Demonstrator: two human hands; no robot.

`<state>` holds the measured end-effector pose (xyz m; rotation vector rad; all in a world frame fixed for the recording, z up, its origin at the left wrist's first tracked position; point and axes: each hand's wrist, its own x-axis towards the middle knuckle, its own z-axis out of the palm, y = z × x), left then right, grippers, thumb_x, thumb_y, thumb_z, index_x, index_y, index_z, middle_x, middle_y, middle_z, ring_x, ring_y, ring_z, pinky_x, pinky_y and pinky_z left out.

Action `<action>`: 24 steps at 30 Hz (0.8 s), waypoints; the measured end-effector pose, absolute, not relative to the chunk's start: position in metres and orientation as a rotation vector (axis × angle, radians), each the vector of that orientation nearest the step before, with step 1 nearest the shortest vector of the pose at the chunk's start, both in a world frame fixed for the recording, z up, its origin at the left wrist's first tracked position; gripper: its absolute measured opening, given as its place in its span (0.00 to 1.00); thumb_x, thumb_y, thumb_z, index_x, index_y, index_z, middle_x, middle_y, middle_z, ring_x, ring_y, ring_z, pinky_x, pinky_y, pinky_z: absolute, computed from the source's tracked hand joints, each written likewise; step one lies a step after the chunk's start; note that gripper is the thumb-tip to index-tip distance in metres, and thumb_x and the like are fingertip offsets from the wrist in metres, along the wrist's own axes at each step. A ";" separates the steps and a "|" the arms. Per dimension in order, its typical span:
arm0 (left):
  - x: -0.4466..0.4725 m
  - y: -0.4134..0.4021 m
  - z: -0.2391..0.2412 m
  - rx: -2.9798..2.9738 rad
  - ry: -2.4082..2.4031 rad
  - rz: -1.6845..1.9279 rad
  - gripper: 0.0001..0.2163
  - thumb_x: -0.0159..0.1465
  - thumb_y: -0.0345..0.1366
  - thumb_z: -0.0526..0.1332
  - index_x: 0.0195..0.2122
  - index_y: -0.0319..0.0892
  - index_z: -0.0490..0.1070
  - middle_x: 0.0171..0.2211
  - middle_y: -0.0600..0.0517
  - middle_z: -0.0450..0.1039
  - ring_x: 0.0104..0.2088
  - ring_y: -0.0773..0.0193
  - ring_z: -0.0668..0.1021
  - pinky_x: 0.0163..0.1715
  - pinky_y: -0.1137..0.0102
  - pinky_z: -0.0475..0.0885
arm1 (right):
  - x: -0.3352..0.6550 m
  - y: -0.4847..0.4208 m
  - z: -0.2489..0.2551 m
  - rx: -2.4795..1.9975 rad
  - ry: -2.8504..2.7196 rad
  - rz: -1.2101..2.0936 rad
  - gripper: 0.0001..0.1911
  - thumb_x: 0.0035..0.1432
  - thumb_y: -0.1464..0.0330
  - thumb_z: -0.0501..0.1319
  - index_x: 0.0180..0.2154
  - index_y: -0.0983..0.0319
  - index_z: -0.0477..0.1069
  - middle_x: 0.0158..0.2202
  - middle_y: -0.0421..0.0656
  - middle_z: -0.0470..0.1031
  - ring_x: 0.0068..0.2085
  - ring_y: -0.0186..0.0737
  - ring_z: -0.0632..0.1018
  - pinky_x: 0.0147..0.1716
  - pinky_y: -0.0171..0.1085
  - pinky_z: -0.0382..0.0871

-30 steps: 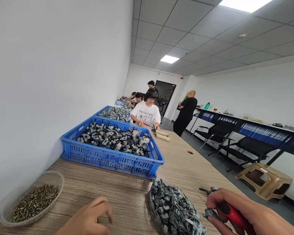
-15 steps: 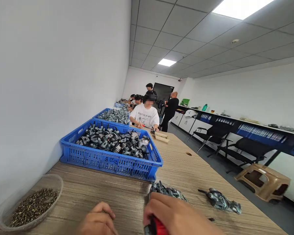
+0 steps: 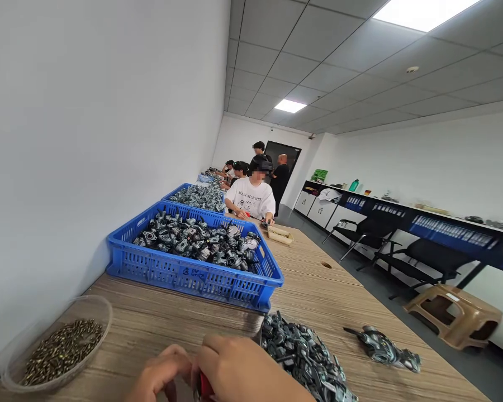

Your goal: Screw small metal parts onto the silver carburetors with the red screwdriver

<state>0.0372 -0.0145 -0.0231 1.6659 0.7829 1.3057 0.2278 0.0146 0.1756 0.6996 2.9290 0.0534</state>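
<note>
At the bottom centre, my right hand point(image 3: 241, 368) is closed around a red-handled tool point(image 3: 205, 385); its working end is hidden. My left hand point(image 3: 161, 374) is beside it with curled fingers, its fingertips meeting the right hand. Whatever lies between the left fingers is hidden. Right of my hands is a heap of small dark metal parts point(image 3: 305, 357), partly covered by my right forearm. A clear plastic bowl point(image 3: 109, 321) of small brass-coloured screws point(image 3: 62, 352) stands at the left.
Ahead, a blue crate point(image 3: 193, 282) holds dark metal assemblies, with another blue crate point(image 3: 165, 195) behind. Loose assemblies point(image 3: 381, 346) lie on the right of the wooden table point(image 3: 314, 290). A co-worker point(image 3: 251, 198) sits beyond, near a shallow tray point(image 3: 280, 240). The wall borders the left.
My right hand has moved left with the red-handled tool and now meets my left hand. More of the parts heap shows. A person standing at the back has turned and shifted left.
</note>
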 end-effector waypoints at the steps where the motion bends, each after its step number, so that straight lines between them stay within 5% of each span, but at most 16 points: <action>1: 0.037 -0.014 -0.023 1.708 0.794 1.346 0.28 0.62 0.69 0.69 0.41 0.47 0.84 0.38 0.46 0.81 0.40 0.56 0.78 0.26 0.76 0.75 | 0.229 0.015 0.180 0.723 2.920 -0.052 0.10 0.63 0.63 0.75 0.38 0.60 0.78 0.38 0.40 0.84 0.36 0.42 0.83 0.27 0.37 0.61; 7: 0.036 -0.009 -0.024 1.922 0.753 1.539 0.27 0.70 0.66 0.61 0.43 0.47 0.84 0.36 0.41 0.84 0.40 0.51 0.81 0.24 0.74 0.74 | 0.233 0.016 0.196 0.881 2.847 -0.491 0.12 0.63 0.60 0.76 0.41 0.58 0.78 0.37 0.39 0.82 0.37 0.42 0.80 0.31 0.35 0.63; 11: 0.032 -0.009 -0.023 1.953 0.797 1.551 0.09 0.70 0.44 0.72 0.48 0.48 0.83 0.38 0.44 0.82 0.41 0.54 0.81 0.22 0.78 0.76 | 0.231 0.015 0.197 0.974 2.876 -0.477 0.07 0.64 0.67 0.73 0.43 0.58 0.79 0.41 0.40 0.85 0.42 0.44 0.82 0.38 0.36 0.66; 15: 0.028 -0.012 -0.020 1.958 0.831 1.565 0.15 0.68 0.32 0.73 0.54 0.51 0.82 0.42 0.44 0.82 0.41 0.55 0.83 0.23 0.79 0.79 | 0.232 0.016 0.198 1.018 2.898 -0.522 0.12 0.63 0.73 0.68 0.49 0.57 0.79 0.46 0.42 0.87 0.46 0.47 0.85 0.41 0.37 0.68; 24: 0.023 -0.011 -0.013 2.066 0.779 1.621 0.14 0.68 0.31 0.75 0.53 0.51 0.85 0.38 0.45 0.86 0.37 0.56 0.86 0.27 0.75 0.81 | 0.239 0.041 0.191 0.728 2.916 -0.592 0.13 0.64 0.66 0.75 0.51 0.55 0.83 0.41 0.39 0.89 0.40 0.41 0.86 0.38 0.33 0.70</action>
